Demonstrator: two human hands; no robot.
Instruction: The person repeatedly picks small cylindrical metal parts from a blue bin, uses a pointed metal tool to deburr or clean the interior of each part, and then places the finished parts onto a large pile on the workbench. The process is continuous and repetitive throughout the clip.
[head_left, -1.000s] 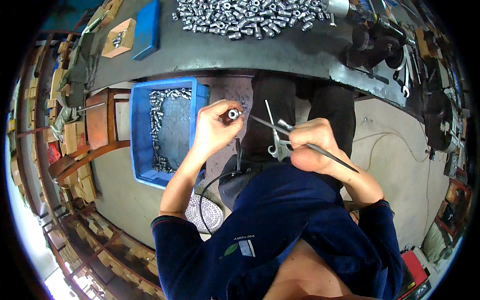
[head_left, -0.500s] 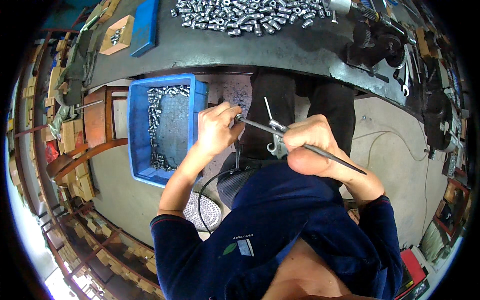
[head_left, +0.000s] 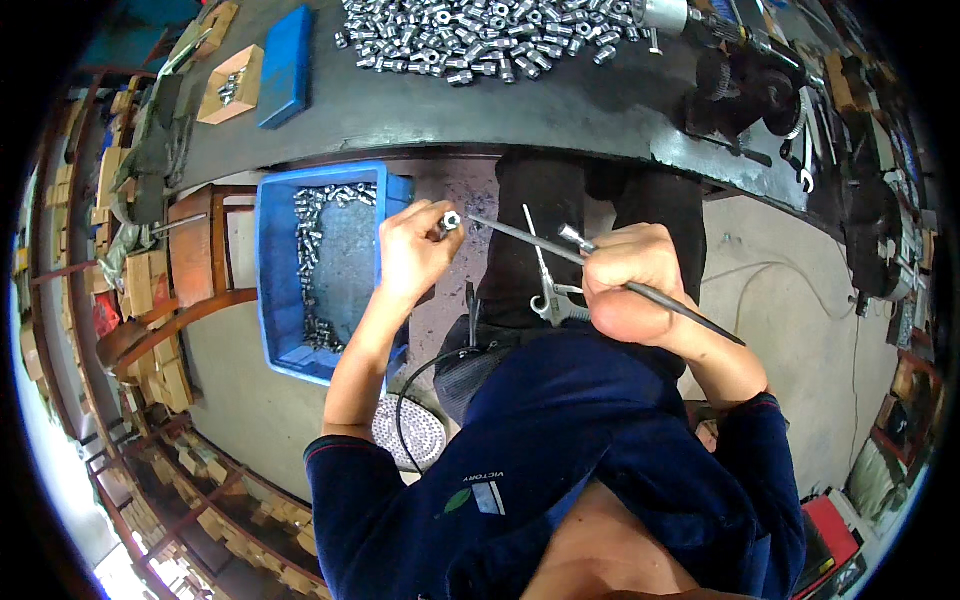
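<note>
My left hand [head_left: 415,255] is closed around a small shiny metal fitting [head_left: 451,220], its open end facing right. A long, dark, tapered file-like rod [head_left: 525,237] runs through my closed right hand [head_left: 632,280]. Its tip is just short of the fitting, with a narrow gap between them. A second metal fitting [head_left: 574,236] shows at the fingers of my right hand and seems held there too. Below, over my lap, is a metal tool [head_left: 546,300] with a thin rod and a hooked end; its exact kind is unclear.
Left of my lap stands a blue bin [head_left: 266,270] with fittings along its sides. The dark bench [head_left: 420,120] ahead carries a heap of fittings [head_left: 490,35], a wooden box [head_left: 215,100], a blue lid-like tray [head_left: 285,70], a dark clamping device [head_left: 740,100] and wrenches [head_left: 808,165].
The rod's tip has come away from the left-hand fitting. My left hand has shifted slightly left and turned the fitting's end into view; my right hand has moved slightly right.
</note>
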